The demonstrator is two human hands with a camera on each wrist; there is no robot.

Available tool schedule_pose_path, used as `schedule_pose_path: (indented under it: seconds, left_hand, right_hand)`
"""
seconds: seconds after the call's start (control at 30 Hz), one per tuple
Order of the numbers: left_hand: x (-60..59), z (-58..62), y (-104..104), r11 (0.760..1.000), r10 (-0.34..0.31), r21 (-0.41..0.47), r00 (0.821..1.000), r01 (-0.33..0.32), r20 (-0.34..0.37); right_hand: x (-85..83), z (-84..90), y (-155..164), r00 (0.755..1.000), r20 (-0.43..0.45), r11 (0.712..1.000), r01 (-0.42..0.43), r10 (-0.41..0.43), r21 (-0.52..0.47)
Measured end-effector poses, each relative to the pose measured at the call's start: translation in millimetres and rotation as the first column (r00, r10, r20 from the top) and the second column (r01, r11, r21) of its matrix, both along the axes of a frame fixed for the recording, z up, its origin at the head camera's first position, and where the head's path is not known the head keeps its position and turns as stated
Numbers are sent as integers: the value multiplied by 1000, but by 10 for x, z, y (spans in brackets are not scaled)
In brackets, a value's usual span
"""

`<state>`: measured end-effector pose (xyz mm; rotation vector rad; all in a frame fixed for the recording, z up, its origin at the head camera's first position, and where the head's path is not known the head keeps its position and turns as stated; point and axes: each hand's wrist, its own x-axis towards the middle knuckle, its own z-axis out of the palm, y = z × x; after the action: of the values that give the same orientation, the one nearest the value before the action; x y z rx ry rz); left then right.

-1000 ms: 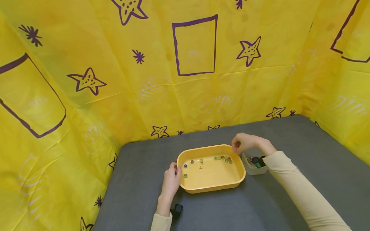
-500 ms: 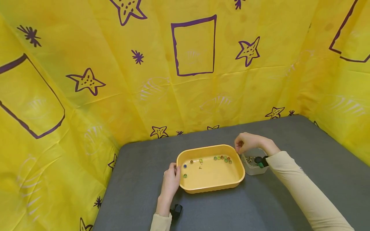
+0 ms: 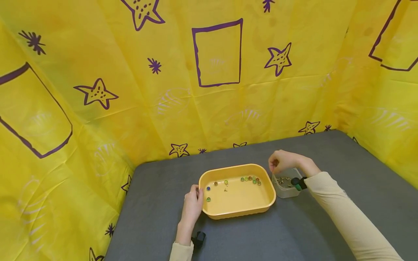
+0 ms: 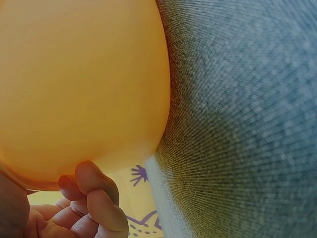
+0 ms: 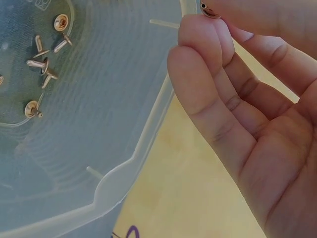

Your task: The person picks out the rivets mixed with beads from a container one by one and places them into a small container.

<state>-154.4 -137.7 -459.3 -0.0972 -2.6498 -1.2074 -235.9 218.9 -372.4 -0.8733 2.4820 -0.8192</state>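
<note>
A yellow tray stands on the table, with several glass marbles and a small metal piece in it. My left hand grips its left wall, thumb at the rim; in the left wrist view, curled fingers lie against the outside. At the tray's right stands a clear plastic container holding several metal rivets. Over its far left edge, my right hand pinches a small metal rivet between thumb and fingertips. The thumb partly hides that rivet.
The grey table carries both vessels. Behind it and at the sides hangs a yellow cloth with purple drawings. A black wrist strap mount sits at my left wrist and another dark mount at my right.
My right hand has shifted a little rightward, from the tray's right corner to over the clear container's edge. The left hand keeps its grip; tray and marbles stay in place.
</note>
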Motion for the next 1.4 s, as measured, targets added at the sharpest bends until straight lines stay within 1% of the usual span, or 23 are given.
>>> schedule_pose_path:
  seconds: [0.13, 0.27, 0.37, 0.63, 1.0, 1.23, 1.4]
  left_hand:
    - [-3, 1, 1, 1000, 2, -4, 1000, -3, -11]
    - [-8, -6, -1, 1000, -1, -7, 1000, 1, -11]
    - [-8, -10, -3, 1000, -3, -6, 1000, 3, -2]
    - [-3, -15, -3, 1000, 0, 1, 1000, 0, 20]
    - [-1, -4, -8, 1000, -5, -6, 1000, 5, -25]
    - [-6, -9, -10, 1000, -7, -7, 1000, 7, -29]
    - [-9, -13, -8, 1000, -4, -7, 1000, 4, -17]
  right_hand:
    - [8, -16, 30, 1000, -7, 1000, 6, -6, 6]
    - [26, -19, 49, 1000, 8, 1000, 14, -14, 7]
    - [39, -23, 59, 1000, 17, 1000, 17, -17, 3]
    - [58, -31, 107, 1000, 8, 1000, 23, -23, 5]
    - [65, -48, 187, 999, 12, 999, 31, -31, 23]
    - [63, -55, 210, 999, 32, 999, 32, -32, 13]
    - [68, -51, 223, 998, 51, 999, 37, -38, 16]
